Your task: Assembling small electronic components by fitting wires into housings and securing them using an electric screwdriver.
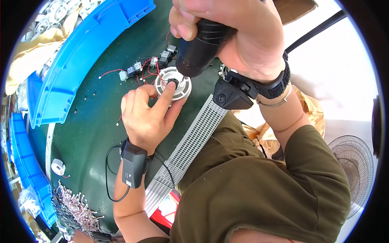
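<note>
My left hand [148, 115] grips a round white plastic housing [185, 89] on the green work surface. Its index finger presses down on a small dark part in the middle of the housing, and a red wire runs over the rim. Above, my right hand [239, 32] is wrapped round a black power screwdriver [198, 50], whose nose points down at the housing. The driver's tip is hidden behind its body, so I cannot tell whether it touches. Just beyond the housing lie several small grey motors [131, 71] with red and black wires.
Blue plastic bins [87, 48] curve along the left, with white parts beside them. A pile of wired parts [77, 206] lies lower left, near another white housing [58, 167] and another person's hand [82, 237]. A white perforated strip [186, 154] edges the table; a fan [352, 170] stands right.
</note>
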The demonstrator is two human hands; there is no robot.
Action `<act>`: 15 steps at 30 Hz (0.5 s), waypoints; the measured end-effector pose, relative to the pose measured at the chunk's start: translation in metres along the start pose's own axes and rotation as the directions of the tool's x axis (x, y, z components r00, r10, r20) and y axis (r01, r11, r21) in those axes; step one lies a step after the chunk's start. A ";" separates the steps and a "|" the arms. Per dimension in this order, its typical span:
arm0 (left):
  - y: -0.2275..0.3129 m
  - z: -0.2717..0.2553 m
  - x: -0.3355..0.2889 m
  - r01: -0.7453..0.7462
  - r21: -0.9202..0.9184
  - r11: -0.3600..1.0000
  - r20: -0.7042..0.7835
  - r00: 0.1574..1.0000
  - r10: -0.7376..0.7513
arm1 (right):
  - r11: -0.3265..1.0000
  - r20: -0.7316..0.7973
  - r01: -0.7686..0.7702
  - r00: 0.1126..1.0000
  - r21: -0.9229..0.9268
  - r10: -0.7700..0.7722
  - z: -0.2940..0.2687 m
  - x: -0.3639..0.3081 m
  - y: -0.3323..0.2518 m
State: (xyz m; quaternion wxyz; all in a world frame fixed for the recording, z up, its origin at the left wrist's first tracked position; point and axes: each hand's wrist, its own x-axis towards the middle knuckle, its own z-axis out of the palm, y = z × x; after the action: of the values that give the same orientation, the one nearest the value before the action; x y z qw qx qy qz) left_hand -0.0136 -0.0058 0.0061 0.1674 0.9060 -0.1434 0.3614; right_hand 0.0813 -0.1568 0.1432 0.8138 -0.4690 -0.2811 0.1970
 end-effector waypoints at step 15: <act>0.000 0.007 -0.003 0.055 -0.110 0.992 0.004 0.998 -0.055 | 0.998 -0.015 -0.001 1.000 -0.058 0.001 0.000 0.002 0.012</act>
State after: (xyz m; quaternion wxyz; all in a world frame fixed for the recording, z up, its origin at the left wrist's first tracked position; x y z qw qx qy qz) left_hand -0.0113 -0.0082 -0.0011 0.2271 0.8990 -0.1382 0.3480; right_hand 0.0822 -0.1503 0.1335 0.8018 -0.4939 -0.2805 0.1857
